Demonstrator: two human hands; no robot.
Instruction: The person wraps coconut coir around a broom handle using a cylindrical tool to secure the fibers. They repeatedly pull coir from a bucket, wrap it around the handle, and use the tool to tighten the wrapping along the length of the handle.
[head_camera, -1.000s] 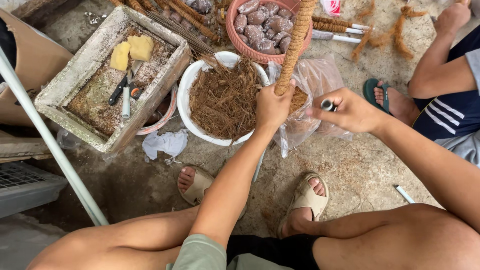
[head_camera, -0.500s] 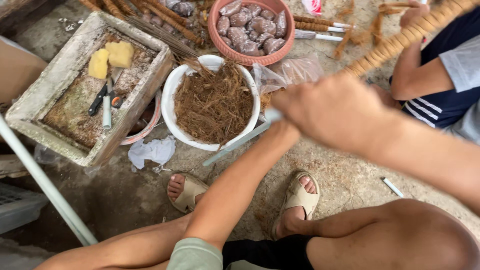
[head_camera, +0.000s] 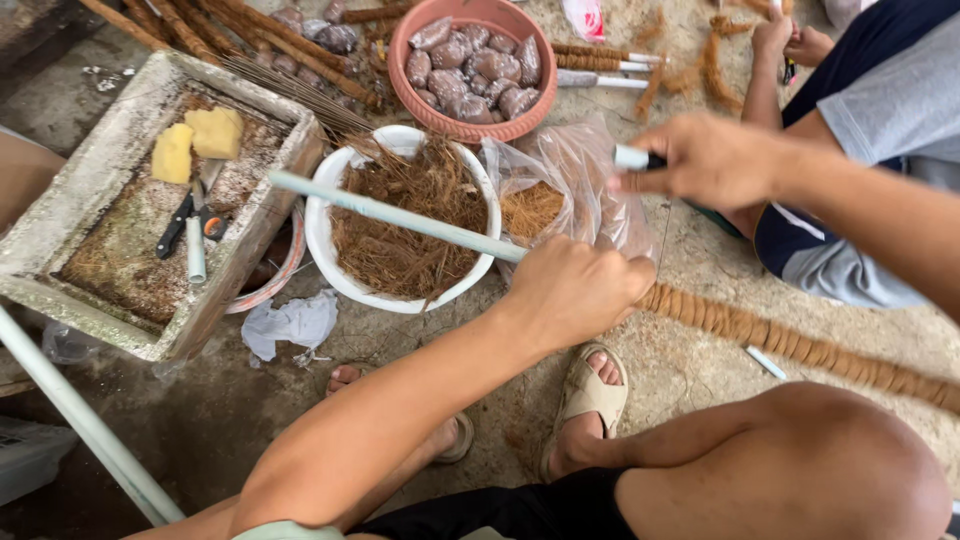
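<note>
A: What's in the head view, starting with the hands?

B: The left hand (head_camera: 575, 290) is clenched around a long pole (head_camera: 400, 217). One end is bare, smooth and pale, slanting up-left over the white bowl (head_camera: 318, 240). The other end, past the fist, is wrapped in rough brown fibre (head_camera: 800, 345) in tight coils, running down-right across the concrete floor (head_camera: 690, 370).

A: And the right hand?

B: The right hand (head_camera: 705, 160) is closed on a small tube-shaped thing (head_camera: 633, 157), pale at the tip and dark nearer the palm. It hangs over a crinkled clear plastic bag (head_camera: 580, 170) with more loose fibre inside.

A: What fills the bowl?

B: A tangled heap of dry, stringy brown fibre (head_camera: 400, 230), just under the bare pole.

A: Around it?

B: A round pinkish basket (head_camera: 400, 60) of lumpy grey-brown packets sits above the bowl. To the left, a rough, crumbling foam tray (head_camera: 110, 150) holds two yellow sponge blocks (head_camera: 195, 140), a black-handled knife (head_camera: 175, 225) and a short white tube. More fibre-wrapped sticks (head_camera: 250, 30) lie along the top. A crumpled white rag (head_camera: 290, 325) is on the floor, near a tan sandal (head_camera: 590, 395).

A: Anyone else?

B: Another person's arm (head_camera: 770, 70) at top right, beside a grey sleeve.
</note>
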